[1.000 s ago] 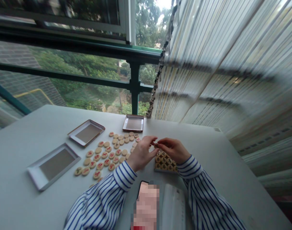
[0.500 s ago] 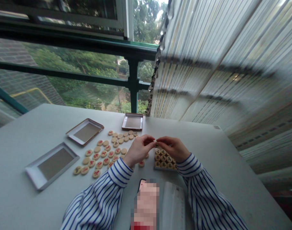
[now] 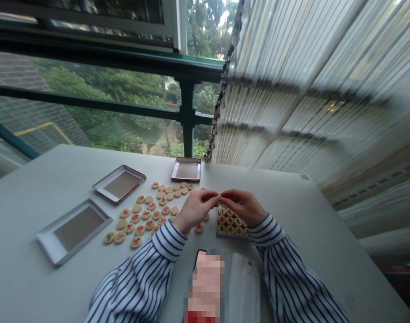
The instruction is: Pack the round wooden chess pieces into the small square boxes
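My left hand (image 3: 196,208) and my right hand (image 3: 247,207) meet fingertip to fingertip, both pinching one small wooden Chinese chess piece (image 3: 220,199). Fingers cover most of that piece. Below my right hand is a shallow box (image 3: 225,234) holding rows of round pieces with black characters (image 3: 229,220); my hand and cuff hide its right part. To the left of my left hand, loose Chinese chess pieces (image 3: 146,215) lie spread on the table, several with red characters and others blank side up. My left forearm hides a few of them.
Shallow trays stand on the white table (image 3: 292,260): a large one (image 3: 73,231) at left, a brown-rimmed one (image 3: 120,183) behind it and a smaller one (image 3: 186,169) near the window. A blurred-out phone (image 3: 205,287) and a whitish translucent case (image 3: 244,287) lie between my forearms.
Almost nothing has moved. My hands hold the same pose with the piece between the fingertips; the view has shifted very slightly.
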The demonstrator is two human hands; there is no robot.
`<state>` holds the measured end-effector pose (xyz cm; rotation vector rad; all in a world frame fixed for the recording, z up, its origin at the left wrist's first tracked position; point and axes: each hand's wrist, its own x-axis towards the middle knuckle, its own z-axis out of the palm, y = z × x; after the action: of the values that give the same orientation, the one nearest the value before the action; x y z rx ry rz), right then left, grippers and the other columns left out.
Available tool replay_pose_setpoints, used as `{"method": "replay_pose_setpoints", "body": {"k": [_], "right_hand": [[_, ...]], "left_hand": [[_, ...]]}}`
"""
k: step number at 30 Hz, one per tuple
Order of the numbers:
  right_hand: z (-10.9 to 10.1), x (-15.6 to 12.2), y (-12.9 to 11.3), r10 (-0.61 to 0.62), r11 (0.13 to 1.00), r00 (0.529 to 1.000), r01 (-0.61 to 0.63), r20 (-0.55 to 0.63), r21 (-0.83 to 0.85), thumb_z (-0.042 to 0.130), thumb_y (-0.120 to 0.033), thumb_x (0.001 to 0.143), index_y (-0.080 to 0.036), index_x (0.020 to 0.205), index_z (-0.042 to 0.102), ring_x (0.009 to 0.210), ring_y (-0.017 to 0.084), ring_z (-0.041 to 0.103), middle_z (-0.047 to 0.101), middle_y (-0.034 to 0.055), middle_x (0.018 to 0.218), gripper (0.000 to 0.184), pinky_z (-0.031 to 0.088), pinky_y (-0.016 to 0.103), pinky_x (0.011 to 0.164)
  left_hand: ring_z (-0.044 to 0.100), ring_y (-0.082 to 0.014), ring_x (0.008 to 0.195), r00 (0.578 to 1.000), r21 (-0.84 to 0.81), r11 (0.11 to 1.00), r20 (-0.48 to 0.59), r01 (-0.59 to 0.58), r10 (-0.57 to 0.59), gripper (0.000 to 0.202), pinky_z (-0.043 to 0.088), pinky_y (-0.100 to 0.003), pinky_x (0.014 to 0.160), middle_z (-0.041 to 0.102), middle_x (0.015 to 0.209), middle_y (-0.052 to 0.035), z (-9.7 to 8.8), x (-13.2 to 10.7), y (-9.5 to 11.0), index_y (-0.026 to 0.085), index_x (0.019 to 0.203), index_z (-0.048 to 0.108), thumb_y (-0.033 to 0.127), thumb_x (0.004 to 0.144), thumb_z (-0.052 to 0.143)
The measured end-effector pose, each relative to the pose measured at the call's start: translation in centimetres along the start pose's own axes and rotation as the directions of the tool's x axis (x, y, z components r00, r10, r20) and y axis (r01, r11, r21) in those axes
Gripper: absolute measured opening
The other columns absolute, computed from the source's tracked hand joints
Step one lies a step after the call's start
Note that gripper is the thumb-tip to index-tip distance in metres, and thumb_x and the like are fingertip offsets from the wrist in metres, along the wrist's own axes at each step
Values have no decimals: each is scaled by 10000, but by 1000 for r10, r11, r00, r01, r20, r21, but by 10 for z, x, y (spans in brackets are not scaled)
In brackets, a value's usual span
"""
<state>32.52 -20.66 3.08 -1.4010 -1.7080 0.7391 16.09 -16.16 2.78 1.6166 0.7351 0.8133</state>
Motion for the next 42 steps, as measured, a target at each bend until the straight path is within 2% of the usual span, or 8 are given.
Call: {"method": "replay_pose_setpoints", "body": {"k": [9, 21, 25, 30, 42], "right_hand": [[-1, 0, 0, -34, 999, 999, 35, 15, -28, 517, -308, 801, -160, 891, 663, 709, 146, 622, 688, 50, 795, 227, 498, 265, 654], [-3, 0, 3, 16, 995, 998, -22, -60, -96, 526, -303, 785, -165, 931, 633, 667, 134, 600, 679, 47, 800, 227, 484, 258, 624], [-6, -1, 0, 1, 986, 1000, -4, -19, -169, 521, -294, 790, -160, 909, 647, 602, 113, 565, 674, 35, 749, 220, 462, 239, 587], [-8, -1, -2, -41, 978, 997, 52, 58, -201, 533, -265, 780, -159, 923, 650, 684, 120, 589, 681, 42, 805, 212, 459, 240, 646], [-9, -1, -5, -131, 938, 986, 157, 104, -308, 570, -257, 757, -145, 949, 632, 742, 132, 581, 654, 55, 808, 231, 450, 257, 702]], "left_hand": [[576, -128, 640, 998, -6, 998, -13, 62, -62, 248, 470, -237, 584, 633, 689, -48, -1, 1, -2, 118, 804, 646, 344, 759, 554], [594, -110, 656, 972, -261, 937, 26, 231, -232, 251, 480, -240, 607, 631, 758, -51, 1, -1, 0, 116, 859, 628, 313, 705, 647], [605, -117, 672, 960, -310, 910, 50, 276, -275, 258, 490, -249, 628, 643, 772, -59, 4, -1, -4, 125, 862, 644, 322, 695, 660], [598, -106, 645, 950, -382, 872, 66, 306, -304, 260, 489, -238, 633, 644, 744, -58, 6, 0, -4, 109, 844, 650, 310, 682, 675], [604, -107, 651, 938, -426, 839, 81, 340, -338, 231, 490, -239, 648, 632, 731, -53, 7, 0, -2, 90, 816, 626, 285, 698, 661]]}}
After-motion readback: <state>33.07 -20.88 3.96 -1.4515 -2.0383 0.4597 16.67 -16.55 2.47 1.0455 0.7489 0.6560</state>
